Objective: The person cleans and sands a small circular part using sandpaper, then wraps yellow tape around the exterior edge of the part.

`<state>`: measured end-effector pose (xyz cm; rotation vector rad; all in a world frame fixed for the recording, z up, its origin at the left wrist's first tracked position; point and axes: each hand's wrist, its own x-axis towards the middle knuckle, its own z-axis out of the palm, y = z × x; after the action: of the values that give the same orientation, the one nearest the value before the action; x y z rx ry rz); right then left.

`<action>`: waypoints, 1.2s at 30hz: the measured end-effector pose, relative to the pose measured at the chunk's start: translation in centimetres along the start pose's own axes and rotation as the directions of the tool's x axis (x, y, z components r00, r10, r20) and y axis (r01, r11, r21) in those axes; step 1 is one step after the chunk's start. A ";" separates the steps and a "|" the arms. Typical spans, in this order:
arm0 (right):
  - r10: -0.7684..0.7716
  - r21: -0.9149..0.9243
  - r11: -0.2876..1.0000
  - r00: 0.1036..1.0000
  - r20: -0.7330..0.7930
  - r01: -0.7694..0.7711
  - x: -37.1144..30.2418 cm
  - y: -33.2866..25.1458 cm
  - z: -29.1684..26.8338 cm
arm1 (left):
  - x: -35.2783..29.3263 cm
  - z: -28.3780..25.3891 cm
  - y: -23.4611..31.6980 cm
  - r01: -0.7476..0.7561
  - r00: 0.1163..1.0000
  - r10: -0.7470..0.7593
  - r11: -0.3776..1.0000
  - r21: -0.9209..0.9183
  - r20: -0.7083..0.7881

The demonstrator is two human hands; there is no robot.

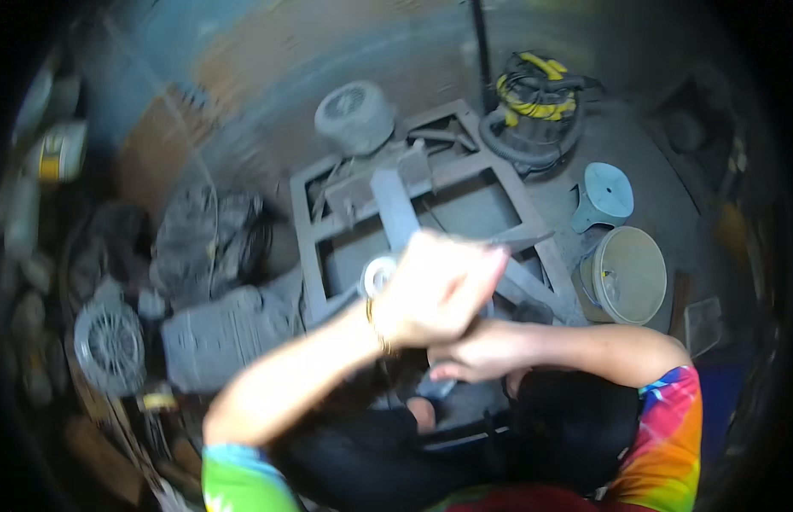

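My left hand (439, 290) is raised in front of me, closed and turned palm inward, bright and blurred by glare. What it grips, if anything, is hidden. Just below it and partly behind it is my right hand (477, 350), its fingers curled closed; I cannot make out what lies inside them. A dark pointed strip (524, 238) shows beyond my left thumb, and I cannot tell whether it touches the hand. Past my hands, a grey metal frame (307, 243) lies on the floor. Near my left wrist shows a pale ring-shaped piece (379, 275).
A grey motor (355, 118) sits at the frame's far side. To the right are a black-and-yellow vacuum cleaner (533, 128), a light blue stool (608, 192) and a white bucket (633, 275). On the left are another finned motor (110, 346) and a dark crumpled bag (200, 239).
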<state>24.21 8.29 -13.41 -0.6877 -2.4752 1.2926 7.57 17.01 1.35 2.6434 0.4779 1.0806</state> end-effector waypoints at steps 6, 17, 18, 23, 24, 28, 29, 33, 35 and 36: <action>0.027 -0.016 1.000 0.992 0.123 -0.025 0.9 -0.8 -0.5 | 5.5 -10.2 3.2 0.137 0.948 -0.309 0.608 -0.782 -0.074; 0.080 -0.024 0.997 0.976 0.201 -0.076 0.5 -0.2 0.7 | 2.4 -17.1 2.6 -0.024 0.973 -0.165 0.614 -0.789 -0.159; 0.072 -0.021 0.997 0.978 0.194 -0.069 0.5 -0.2 0.7 | 2.0 -16.6 2.7 -0.024 0.979 -0.147 0.608 -0.793 -0.142; 0.094 -0.009 0.996 0.974 0.207 -0.094 0.2 -0.1 0.8 | 1.0 -10.7 0.7 -0.052 0.998 0.070 0.632 -0.773 -0.010; 0.082 -0.014 0.997 0.973 0.214 -0.081 -0.3 0.1 0.9 | 1.2 -8.2 0.0 -0.070 0.993 0.118 0.737 -0.672 0.025; 0.020 -0.036 0.999 0.974 0.224 -0.013 0.4 -0.6 0.9 | -0.2 -2.0 -0.8 -0.155 0.988 0.155 0.936 0.315 0.025; 0.005 -0.043 0.999 0.982 0.191 0.003 0.5 -0.6 0.5 | 0.9 -2.4 -0.1 -0.162 0.985 0.171 0.877 0.452 0.023; 0.096 -0.058 0.995 0.969 0.226 -0.085 0.2 -0.2 0.2 | 5.4 -10.4 3.0 0.066 0.990 -0.136 0.605 -0.793 -0.022; 0.038 -0.051 0.998 0.972 0.233 -0.027 0.9 -1.2 0.3 | 5.0 -13.2 3.8 0.052 0.989 -0.135 0.684 -0.728 -0.056; 0.037 -0.039 0.999 0.971 0.237 -0.029 1.1 -1.3 0.4 | 5.0 -13.4 4.1 0.046 0.988 -0.134 0.703 -0.709 -0.070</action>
<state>22.76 7.98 -12.56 -0.6171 -2.6909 1.4221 2.26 16.55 15.19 1.8597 0.1493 1.1045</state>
